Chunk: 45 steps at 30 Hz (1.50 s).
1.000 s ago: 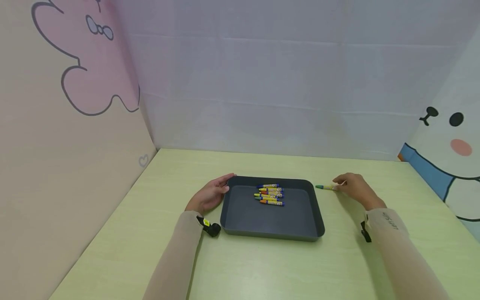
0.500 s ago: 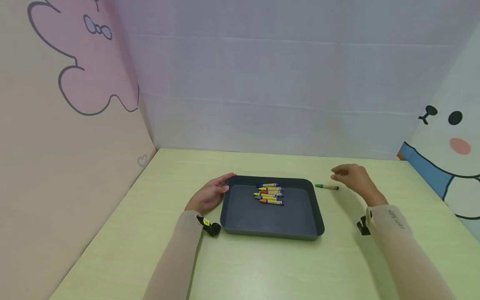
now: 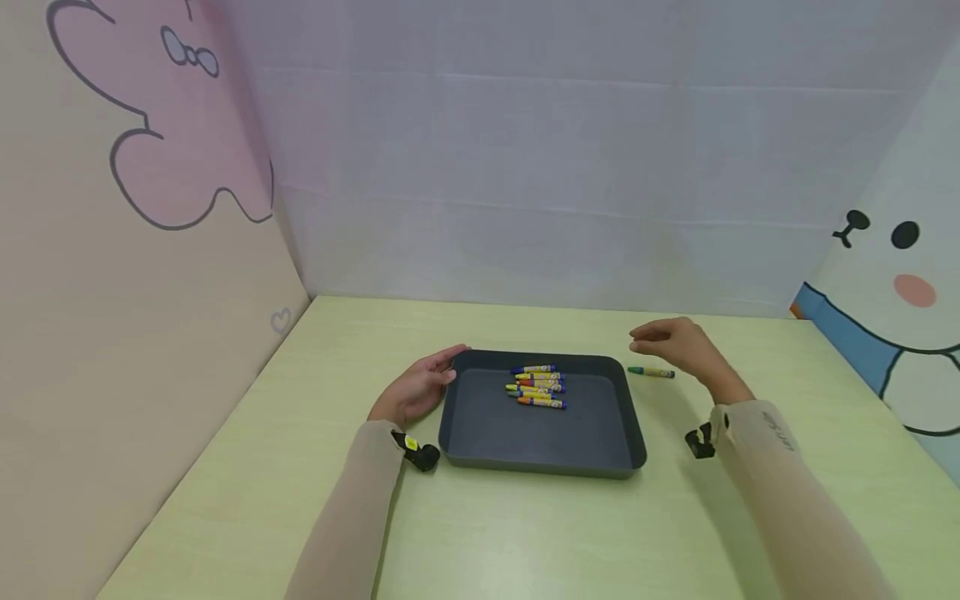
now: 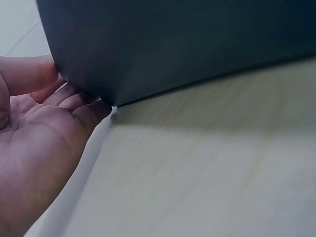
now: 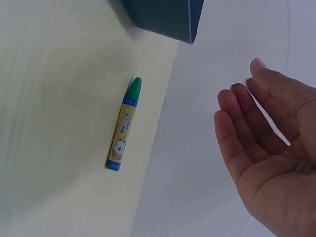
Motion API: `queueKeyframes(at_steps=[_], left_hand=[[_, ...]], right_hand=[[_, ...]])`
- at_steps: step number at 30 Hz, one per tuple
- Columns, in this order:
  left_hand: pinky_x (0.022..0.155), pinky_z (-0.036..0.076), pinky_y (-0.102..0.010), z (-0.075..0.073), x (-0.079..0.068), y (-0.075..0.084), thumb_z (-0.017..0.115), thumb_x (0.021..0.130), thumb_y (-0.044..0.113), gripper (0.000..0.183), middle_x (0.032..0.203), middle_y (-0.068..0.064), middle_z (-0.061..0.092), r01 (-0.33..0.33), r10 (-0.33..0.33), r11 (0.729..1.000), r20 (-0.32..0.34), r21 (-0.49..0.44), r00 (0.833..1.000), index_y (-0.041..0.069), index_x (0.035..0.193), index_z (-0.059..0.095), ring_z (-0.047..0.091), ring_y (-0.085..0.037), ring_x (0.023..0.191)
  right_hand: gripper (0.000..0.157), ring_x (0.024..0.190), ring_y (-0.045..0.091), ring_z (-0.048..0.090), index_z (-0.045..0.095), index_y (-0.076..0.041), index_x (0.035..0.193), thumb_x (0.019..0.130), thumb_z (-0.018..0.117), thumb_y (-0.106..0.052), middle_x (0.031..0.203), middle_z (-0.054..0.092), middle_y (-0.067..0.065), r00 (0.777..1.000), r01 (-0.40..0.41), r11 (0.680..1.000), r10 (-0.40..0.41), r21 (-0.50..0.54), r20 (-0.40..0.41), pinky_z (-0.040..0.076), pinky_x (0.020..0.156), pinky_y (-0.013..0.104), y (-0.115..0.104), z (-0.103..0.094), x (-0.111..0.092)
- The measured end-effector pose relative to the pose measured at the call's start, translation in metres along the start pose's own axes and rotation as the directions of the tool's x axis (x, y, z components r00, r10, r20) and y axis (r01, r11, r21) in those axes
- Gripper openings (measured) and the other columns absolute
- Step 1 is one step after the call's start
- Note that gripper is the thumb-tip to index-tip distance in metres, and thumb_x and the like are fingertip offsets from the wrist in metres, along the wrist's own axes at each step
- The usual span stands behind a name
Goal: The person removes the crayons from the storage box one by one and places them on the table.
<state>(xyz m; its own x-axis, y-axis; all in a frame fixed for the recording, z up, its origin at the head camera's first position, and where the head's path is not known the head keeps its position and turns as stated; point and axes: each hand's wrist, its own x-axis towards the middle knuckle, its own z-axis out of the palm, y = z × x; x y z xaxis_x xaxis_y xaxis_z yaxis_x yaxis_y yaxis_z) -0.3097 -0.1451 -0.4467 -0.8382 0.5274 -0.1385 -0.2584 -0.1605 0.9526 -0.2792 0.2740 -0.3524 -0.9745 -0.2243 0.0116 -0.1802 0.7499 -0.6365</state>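
Right hand (image 3: 681, 346) has let go of the green crayon (image 3: 651, 372) and slid left, fingers loosely curved, nothing in them. Crayon's on the table (image 3: 525, 533) below it, lying sideways, green tip trayward. Left hand (image 3: 420, 385), farther off, grips the tray (image 3: 540, 442).

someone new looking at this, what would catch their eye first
Probably the dark tray in the middle of the pale table, with bright crayons bunched toward its far side. Next, the lone green crayon on the table right of the tray, near the empty right hand. The pink cartoon on the left wall also stands out.
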Motion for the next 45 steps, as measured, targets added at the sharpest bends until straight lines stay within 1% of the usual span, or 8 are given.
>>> queueKeyframes(at_steps=[6,12,19,23,28,34,40,45], left_hand=[[0.118,0.009,-0.039,0.000,-0.001,0.003,0.035,0.098,-0.009,0.060,0.163,-0.005,-0.006,-0.011,0.011,1.000,0.016,-0.008,1.000,0.007,0.154,0.019,-0.007,-0.021,0.149],[0.118,0.009,-0.041,-0.001,-0.001,0.002,0.035,0.098,-0.010,0.060,0.163,-0.006,-0.004,-0.012,0.012,1.000,0.015,-0.009,1.000,0.006,0.154,0.019,-0.004,-0.022,0.149],[0.119,0.007,-0.041,-0.001,-0.001,0.001,0.035,0.098,-0.010,0.060,0.163,-0.005,-0.005,-0.017,0.017,1.000,0.005,-0.013,1.000,0.006,0.154,0.020,-0.008,-0.021,0.149],[0.119,0.008,-0.040,0.000,-0.001,0.000,0.035,0.098,-0.009,0.059,0.163,-0.004,-0.004,-0.016,0.016,1.000,-0.007,-0.011,1.000,0.006,0.153,0.023,-0.007,-0.020,0.149],[0.119,0.008,-0.039,0.000,-0.001,-0.002,0.036,0.098,-0.009,0.058,0.163,-0.002,-0.002,-0.018,0.017,1.000,-0.012,-0.019,1.000,0.007,0.153,0.024,-0.006,-0.018,0.149],[0.120,0.006,-0.039,0.000,-0.002,-0.003,0.037,0.098,-0.009,0.059,0.163,-0.002,-0.001,-0.019,0.019,1.000,-0.018,-0.012,1.000,0.008,0.153,0.025,-0.008,-0.019,0.149],[0.120,0.007,-0.039,0.000,-0.002,-0.003,0.037,0.098,-0.009,0.058,0.163,-0.002,0.000,-0.019,0.019,1.000,-0.018,-0.019,1.000,0.008,0.153,0.026,-0.007,-0.020,0.149],[0.119,0.007,-0.039,0.000,-0.002,-0.003,0.037,0.098,-0.009,0.059,0.163,-0.002,0.000,-0.018,0.017,1.000,-0.015,-0.020,1.000,0.008,0.153,0.025,-0.006,-0.020,0.149]], right_hand=[[0.047,0.119,0.041,0.054,0.059,0.000,0.129,0.094,0.062,-0.031,0.128,0.060,0.024,0.999,-0.028,0.998,0.027,0.056,0.018,0.043,0.097,0.055,-0.013,0.005,0.004],[0.046,0.119,0.038,0.056,0.062,-0.003,0.127,0.092,0.064,-0.034,0.128,0.061,0.021,0.999,-0.030,0.994,0.025,0.101,0.044,0.042,0.099,0.054,-0.027,0.012,0.008],[0.044,0.110,0.032,0.062,0.064,-0.001,0.124,0.091,0.066,-0.031,0.119,0.066,0.017,0.993,-0.011,0.985,-0.009,0.170,0.115,0.046,0.097,0.050,-0.039,0.021,0.014],[0.040,0.106,0.030,0.064,0.065,-0.001,0.121,0.091,0.067,-0.027,0.118,0.067,0.017,0.985,-0.014,0.981,-0.020,0.195,0.173,0.048,0.095,0.047,-0.045,0.028,0.018],[0.037,0.105,0.029,0.065,0.066,-0.001,0.119,0.091,0.067,-0.024,0.120,0.065,0.017,0.970,-0.032,0.983,-0.014,0.183,0.243,0.049,0.094,0.046,-0.050,0.038,0.022],[0.035,0.098,0.025,0.066,0.068,0.001,0.115,0.088,0.069,-0.021,0.113,0.069,0.015,0.949,-0.007,0.986,-0.046,0.166,0.313,0.050,0.091,0.047,-0.052,0.049,0.024],[0.029,0.094,0.026,0.066,0.070,0.001,0.110,0.088,0.070,-0.018,0.103,0.072,0.011,0.934,-0.021,0.987,-0.037,0.156,0.356,0.051,0.088,0.047,-0.054,0.057,0.027],[0.024,0.089,0.018,0.067,0.071,0.000,0.105,0.086,0.071,-0.015,0.102,0.072,0.010,0.922,-0.025,0.992,-0.026,0.125,0.385,0.053,0.084,0.041,-0.055,0.064,0.028]])
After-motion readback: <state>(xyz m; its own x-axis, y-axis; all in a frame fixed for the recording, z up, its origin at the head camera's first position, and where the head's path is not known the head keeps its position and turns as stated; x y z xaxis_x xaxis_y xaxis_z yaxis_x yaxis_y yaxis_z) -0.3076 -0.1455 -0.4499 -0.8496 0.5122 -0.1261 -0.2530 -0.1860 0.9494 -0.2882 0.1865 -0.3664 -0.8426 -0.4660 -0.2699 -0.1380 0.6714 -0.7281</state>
